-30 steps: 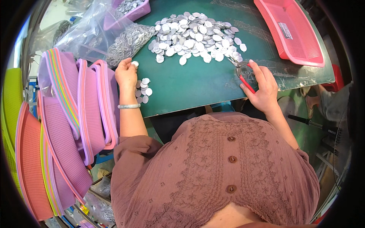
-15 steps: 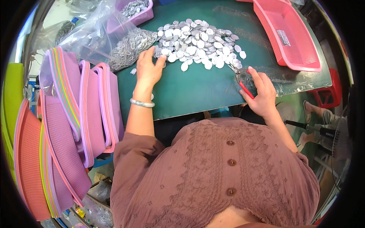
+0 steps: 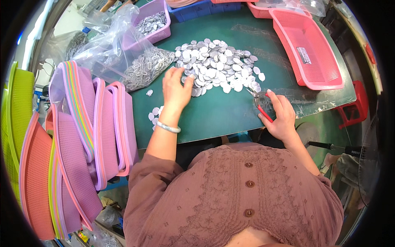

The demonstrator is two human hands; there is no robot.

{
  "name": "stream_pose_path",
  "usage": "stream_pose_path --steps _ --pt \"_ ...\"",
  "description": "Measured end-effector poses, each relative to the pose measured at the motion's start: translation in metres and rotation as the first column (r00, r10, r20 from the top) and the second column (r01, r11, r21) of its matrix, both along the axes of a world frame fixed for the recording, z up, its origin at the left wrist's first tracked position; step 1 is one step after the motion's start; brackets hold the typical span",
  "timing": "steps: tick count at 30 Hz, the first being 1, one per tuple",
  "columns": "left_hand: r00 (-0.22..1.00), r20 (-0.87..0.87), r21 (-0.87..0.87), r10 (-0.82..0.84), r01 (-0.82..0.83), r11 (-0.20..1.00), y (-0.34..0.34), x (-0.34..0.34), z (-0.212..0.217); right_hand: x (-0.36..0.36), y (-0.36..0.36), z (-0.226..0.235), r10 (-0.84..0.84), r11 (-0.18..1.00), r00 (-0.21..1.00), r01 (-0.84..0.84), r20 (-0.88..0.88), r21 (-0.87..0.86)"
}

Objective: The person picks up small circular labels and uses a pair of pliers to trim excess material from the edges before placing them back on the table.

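Note:
A heap of oval silver metal tags (image 3: 222, 66) is spread over the green table. At the heap's near left edge is my left hand (image 3: 177, 91), thumb and fingers apart, fingertips among the outer tags. It wears a pale bangle (image 3: 168, 126) on the wrist. My right hand (image 3: 284, 119) is wrapped round red-handled pliers (image 3: 263, 112); their metal jaws point at the tags on the heap's near right side. Beside my left wrist lies a small group of loose tags (image 3: 152, 117). A clear bag of metal clips (image 3: 148, 68) rests against the heap's left side.
Stacked plastic baskets (image 3: 74, 164) line the table's left side. A purple basket (image 3: 164, 35) of small metal parts stands at the back left, a blue basket (image 3: 197, 11) behind the heap. At the right lies a pink basket (image 3: 327, 72). A red stool (image 3: 354, 105) stands beyond the table.
The view has shifted, showing more of the table's back. My left hand has moved right along the heap's edge, revealing the small group of tags. My right hand keeps the pliers.

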State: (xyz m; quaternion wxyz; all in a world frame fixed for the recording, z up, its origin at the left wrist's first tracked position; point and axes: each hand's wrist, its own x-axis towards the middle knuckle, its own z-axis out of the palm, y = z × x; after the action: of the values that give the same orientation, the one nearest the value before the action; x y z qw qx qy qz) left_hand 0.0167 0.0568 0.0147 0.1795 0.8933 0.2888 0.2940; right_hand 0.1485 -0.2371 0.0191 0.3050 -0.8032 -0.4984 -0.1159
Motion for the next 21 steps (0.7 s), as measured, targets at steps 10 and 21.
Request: stream_pose_path --steps 10,21 --pt "0.986 0.008 -0.168 -0.167 0.166 0.972 -0.008 0.007 -0.007 0.0 0.0 -0.002 -0.003 1.0 1.0 0.003 0.008 0.01" --pt "0.977 -0.048 -0.234 -0.21 0.193 0.953 -0.016 -0.02 -0.014 0.0 0.001 -0.003 -0.006 1.0 1.0 0.006 -0.002 0.015"
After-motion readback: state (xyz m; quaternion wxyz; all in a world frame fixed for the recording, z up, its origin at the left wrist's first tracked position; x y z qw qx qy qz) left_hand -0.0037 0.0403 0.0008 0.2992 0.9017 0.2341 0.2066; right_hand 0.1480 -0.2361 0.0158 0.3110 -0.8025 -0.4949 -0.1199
